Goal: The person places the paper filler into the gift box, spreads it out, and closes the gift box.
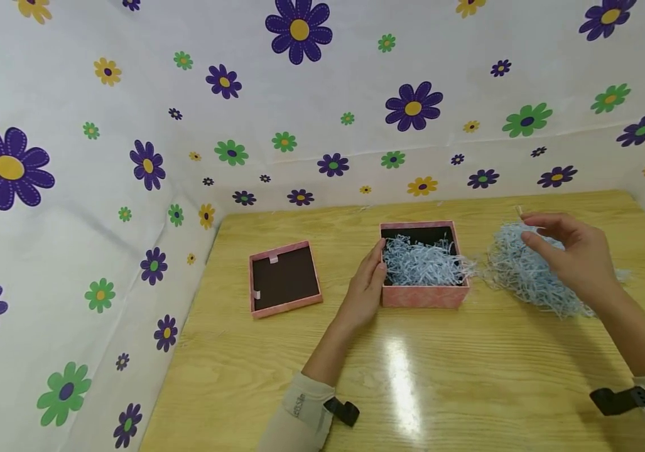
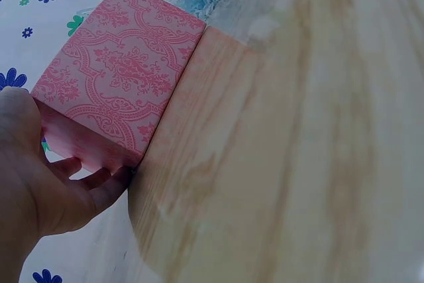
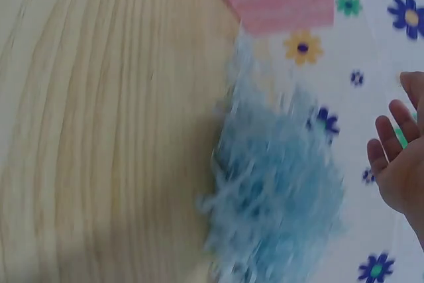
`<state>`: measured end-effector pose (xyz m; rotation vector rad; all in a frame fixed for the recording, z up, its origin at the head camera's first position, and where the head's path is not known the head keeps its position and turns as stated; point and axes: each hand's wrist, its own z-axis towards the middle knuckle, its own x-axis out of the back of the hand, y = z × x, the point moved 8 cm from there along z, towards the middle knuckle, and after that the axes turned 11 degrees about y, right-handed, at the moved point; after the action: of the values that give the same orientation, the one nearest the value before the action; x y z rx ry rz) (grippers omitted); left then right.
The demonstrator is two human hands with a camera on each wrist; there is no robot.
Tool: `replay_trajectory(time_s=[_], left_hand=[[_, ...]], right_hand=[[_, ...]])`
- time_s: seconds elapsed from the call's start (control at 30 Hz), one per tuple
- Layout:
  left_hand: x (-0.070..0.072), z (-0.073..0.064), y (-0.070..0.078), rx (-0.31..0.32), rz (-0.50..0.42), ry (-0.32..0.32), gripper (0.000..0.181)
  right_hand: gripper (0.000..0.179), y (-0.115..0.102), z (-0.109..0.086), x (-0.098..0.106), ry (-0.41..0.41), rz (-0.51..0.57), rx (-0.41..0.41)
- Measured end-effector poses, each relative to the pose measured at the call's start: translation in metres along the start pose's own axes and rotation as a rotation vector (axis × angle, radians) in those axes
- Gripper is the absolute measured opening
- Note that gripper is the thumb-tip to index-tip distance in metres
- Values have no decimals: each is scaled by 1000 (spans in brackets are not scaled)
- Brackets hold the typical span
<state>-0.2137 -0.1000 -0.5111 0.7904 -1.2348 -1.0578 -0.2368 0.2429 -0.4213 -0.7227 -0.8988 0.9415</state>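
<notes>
One each: left grip loosely spread against pink box's side, right grip near blue shreds, thumb and fingers apart.

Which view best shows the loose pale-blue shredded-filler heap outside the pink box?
Head: the heap is sharp and mostly visible; the right hand hides part. Right wrist: larger, but blurred and cut by the bottom edge. Left wrist: only part, at the top edge.
</notes>
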Motion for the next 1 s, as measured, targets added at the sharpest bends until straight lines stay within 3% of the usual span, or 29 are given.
replay_trajectory(time_s=[0.23, 0.4, 0.57, 0.67, 0.83, 1.0], left_hand=[[3, -2, -2, -3, -5, 5, 55], [3, -2, -3, -1, -10, 9, 55], [1, -1, -2, -10, -16, 8, 56], [1, -2, -1, -13, -15, 7, 56], [0, -1, 0, -11, -31, -1, 55], [0, -1, -2, -9, -20, -2, 55]], right_hand=[[39, 63, -3, 49, 145, -172, -207], [58, 103, -15, 57, 122, -256, -359], [59, 121, -21, 60, 94, -245, -341], [47, 127, -21, 60, 126, -220, -330], [25, 130, -22, 63, 184, -294, -341], [16, 126, -22, 65, 215, -269, -350]])
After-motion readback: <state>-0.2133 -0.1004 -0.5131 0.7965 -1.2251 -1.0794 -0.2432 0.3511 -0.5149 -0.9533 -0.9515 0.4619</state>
